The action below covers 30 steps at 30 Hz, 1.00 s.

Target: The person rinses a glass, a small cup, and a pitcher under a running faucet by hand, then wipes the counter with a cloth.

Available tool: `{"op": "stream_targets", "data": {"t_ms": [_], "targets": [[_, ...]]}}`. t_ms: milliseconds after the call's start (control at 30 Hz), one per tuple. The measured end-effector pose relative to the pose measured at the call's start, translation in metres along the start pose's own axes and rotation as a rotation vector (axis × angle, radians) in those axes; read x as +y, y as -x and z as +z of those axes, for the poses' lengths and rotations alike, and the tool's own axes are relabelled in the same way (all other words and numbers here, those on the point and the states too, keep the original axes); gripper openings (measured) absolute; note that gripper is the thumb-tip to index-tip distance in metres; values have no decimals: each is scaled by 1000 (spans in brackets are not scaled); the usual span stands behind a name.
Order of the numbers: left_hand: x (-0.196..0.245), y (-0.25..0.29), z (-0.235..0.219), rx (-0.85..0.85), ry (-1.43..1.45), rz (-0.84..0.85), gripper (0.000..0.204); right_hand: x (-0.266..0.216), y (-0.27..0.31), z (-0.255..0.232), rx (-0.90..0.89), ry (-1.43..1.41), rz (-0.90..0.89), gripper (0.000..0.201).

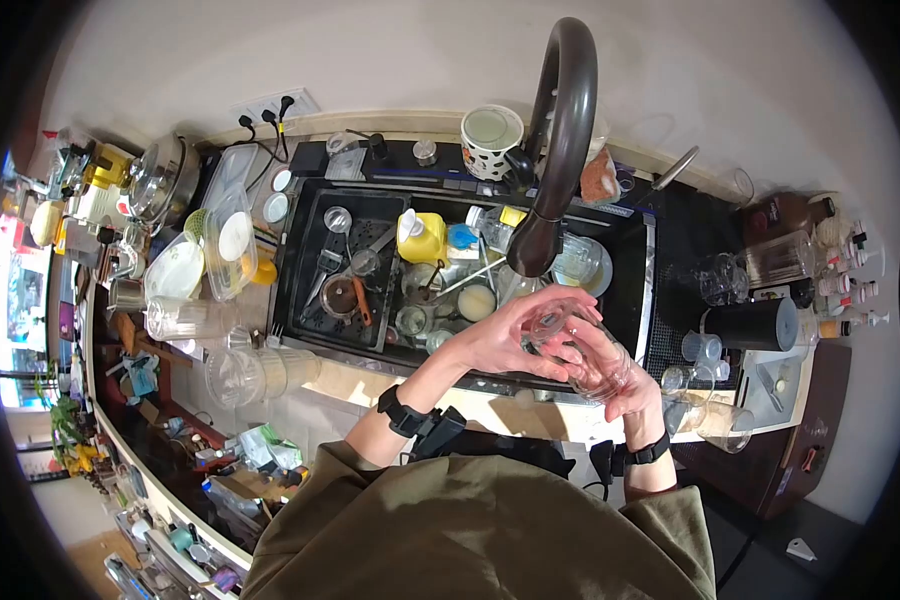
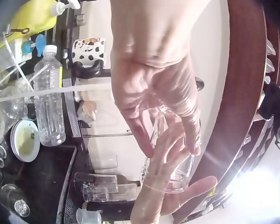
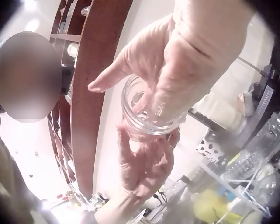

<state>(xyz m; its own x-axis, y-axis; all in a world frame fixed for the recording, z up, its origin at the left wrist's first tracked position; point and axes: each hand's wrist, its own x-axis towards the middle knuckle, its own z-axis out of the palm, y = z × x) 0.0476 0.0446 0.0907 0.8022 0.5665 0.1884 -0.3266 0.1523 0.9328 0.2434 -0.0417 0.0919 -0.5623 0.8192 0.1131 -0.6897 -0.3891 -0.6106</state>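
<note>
A clear glass jar (image 3: 127, 103) is held up over the front edge of the sink, beneath the faucet. My left hand (image 1: 505, 335) grips it round the base, with fingers and thumb on opposite sides. My right hand (image 1: 610, 365) has its fingers inside the wide mouth, and the thumb stretches away outside the rim. Through the glass wall in the left wrist view, the fingers of that right hand (image 2: 165, 163) look nearly straight. The right palm hides part of the mouth in the right wrist view.
The black sink (image 1: 620, 300) holds a yellow pump bottle (image 1: 422, 238), a clear plastic bottle (image 2: 50, 98), stacked bowls (image 2: 25, 140) and several jars. A dark faucet (image 1: 567, 130) arches above. Behind stands a spotted mug (image 1: 490, 150). Glass pitchers (image 1: 245, 375) crowd the left counter; a black canister (image 1: 755, 323) lies right.
</note>
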Motion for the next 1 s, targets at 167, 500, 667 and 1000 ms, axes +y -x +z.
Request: {"op": "stream_targets", "data": {"t_ms": [167, 500, 667, 1000], "targets": [[4, 1, -3, 1, -39, 25, 77, -12, -4, -2, 4, 145, 117, 100], [11, 0, 5, 41, -48, 25, 73, -18, 3, 0, 22, 145, 138, 103], [7, -1, 3, 72, -218, 82, 69, -14, 0, 9, 75, 39, 64, 111], [40, 3, 26, 102, -505, 100, 69, -7, 16, -33, -172, 81, 14, 101]]}}
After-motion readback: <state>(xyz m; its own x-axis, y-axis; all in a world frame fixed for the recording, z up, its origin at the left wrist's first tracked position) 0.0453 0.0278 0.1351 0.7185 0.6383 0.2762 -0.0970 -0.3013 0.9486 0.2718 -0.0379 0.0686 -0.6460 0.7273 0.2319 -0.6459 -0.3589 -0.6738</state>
